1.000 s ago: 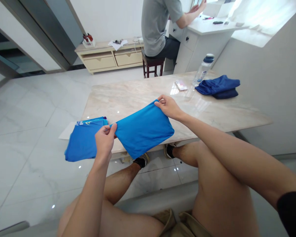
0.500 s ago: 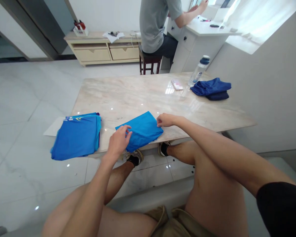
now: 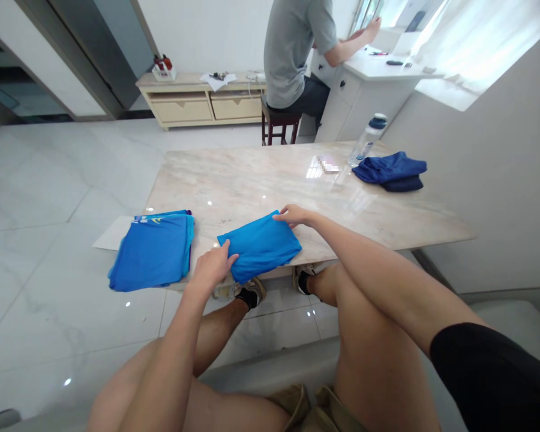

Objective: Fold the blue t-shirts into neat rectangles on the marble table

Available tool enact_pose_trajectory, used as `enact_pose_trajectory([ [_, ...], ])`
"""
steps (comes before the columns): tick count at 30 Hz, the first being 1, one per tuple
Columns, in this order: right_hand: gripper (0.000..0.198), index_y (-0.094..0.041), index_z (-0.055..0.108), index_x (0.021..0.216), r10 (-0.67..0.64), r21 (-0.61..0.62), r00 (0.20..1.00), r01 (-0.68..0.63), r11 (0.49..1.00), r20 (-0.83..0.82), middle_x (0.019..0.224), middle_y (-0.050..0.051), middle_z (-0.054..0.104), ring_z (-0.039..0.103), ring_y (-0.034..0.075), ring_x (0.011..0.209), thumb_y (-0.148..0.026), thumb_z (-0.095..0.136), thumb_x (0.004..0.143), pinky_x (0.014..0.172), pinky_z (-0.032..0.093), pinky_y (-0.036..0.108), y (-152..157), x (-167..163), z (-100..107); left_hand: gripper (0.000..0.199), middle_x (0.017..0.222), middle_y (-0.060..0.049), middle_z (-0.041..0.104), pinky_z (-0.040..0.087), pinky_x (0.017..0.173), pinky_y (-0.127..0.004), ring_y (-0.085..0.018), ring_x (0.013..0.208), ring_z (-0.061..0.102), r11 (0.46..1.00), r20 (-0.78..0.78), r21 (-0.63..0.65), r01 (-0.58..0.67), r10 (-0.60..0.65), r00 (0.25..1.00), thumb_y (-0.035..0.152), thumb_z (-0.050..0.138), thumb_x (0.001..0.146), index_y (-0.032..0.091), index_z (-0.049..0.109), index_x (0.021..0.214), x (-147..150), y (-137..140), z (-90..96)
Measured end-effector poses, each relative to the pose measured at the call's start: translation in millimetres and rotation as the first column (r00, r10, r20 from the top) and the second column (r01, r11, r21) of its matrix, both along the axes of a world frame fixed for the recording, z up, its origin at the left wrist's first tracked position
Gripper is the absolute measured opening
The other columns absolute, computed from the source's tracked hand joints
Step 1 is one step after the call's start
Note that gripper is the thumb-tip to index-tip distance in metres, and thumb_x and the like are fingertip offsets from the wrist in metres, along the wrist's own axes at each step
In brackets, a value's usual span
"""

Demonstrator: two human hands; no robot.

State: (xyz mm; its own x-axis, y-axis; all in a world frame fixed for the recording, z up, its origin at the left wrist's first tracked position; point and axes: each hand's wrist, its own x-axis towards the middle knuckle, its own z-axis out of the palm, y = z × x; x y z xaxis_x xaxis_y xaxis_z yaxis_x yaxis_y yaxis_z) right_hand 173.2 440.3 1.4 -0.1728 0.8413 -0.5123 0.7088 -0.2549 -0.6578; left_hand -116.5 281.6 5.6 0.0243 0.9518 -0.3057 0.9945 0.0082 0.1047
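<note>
A bright blue folded cloth [image 3: 261, 245], perhaps a garment, lies at the near edge of the marble-topped table, its front part hanging slightly over. My left hand [image 3: 212, 264] is closed on its left edge, with some fingers hidden by the hand itself. At the cloth's far corner, my right hand [image 3: 293, 216] grips with fingertips and thumb. To the left is a stack of folded blue garments [image 3: 155, 252], the top one bearing a small printed mark and its front overhanging the table.
The marble table [image 3: 225, 180] carries a water bottle [image 3: 366, 141] and a crumpled dark blue cloth [image 3: 391, 171] at the far right. A person in a grey shirt [image 3: 292, 54] sits on a stool beyond. A low cabinet [image 3: 180, 111] stands against the wall.
My right hand has moved from the cloth's right corner to its far corner. My left hand has shifted slightly down along the left edge. The view has tilted a little.
</note>
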Motion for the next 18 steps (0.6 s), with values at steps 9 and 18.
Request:
enact_pose_trajectory([
  [9,0.071,-0.011,0.077,0.12,-0.167,-0.155,0.984,0.175,0.972,0.062,0.127,0.022,0.079,0.078,0.034,0.108,-0.048,0.107,0.067,0.085,0.067,0.041,10,-16,-7,0.056,0.119,-0.02,0.083,0.054,0.091,-0.041,-0.038,0.114,0.077,0.998,0.086,0.049,0.031,-0.035,0.996,0.046,0.048,0.111,0.018,0.06,0.158,-13,-10,9.0],
  [18,0.047,-0.016,0.082,0.098,0.076,-0.237,0.957,-0.146,0.961,-0.282,0.113,0.008,0.085,0.079,0.027,0.112,-0.033,0.109,0.064,0.088,0.067,0.029,-24,23,-1,0.055,0.109,-0.015,0.085,0.054,0.086,-0.038,-0.035,0.105,0.08,0.994,0.164,0.06,0.095,-0.103,0.981,0.046,0.048,0.106,0.021,0.064,0.153,-14,-7,7.0],
])
